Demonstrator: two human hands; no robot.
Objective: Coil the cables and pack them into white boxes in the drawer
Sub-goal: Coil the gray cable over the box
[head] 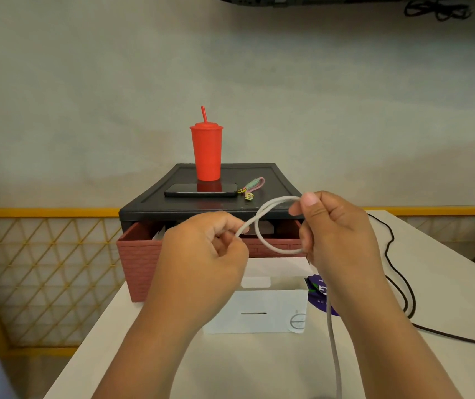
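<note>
A white cable (pixel 262 237) forms one loop in the air in front of the drawer. My right hand (pixel 334 234) pinches the loop at its right side, thumb up. My left hand (pixel 204 249) grips the cable's end to the left of the loop. The cable's free length (pixel 334 352) hangs down under my right wrist toward the lower edge of the view. Below my hands an open white box (pixel 262 309) lies on the white table. The reddish-brown drawer (pixel 138 260) stands pulled out of a black cabinet (pixel 172 203). A black cable (pixel 403 283) trails over the table at the right.
A red cup with a straw (pixel 206 151), a black phone (pixel 200 190) and a small keyring strap (pixel 252 187) sit on the cabinet top. A purple printed item (pixel 318 292) lies right of the white box. A yellow lattice fence (pixel 43 269) runs behind the table at left.
</note>
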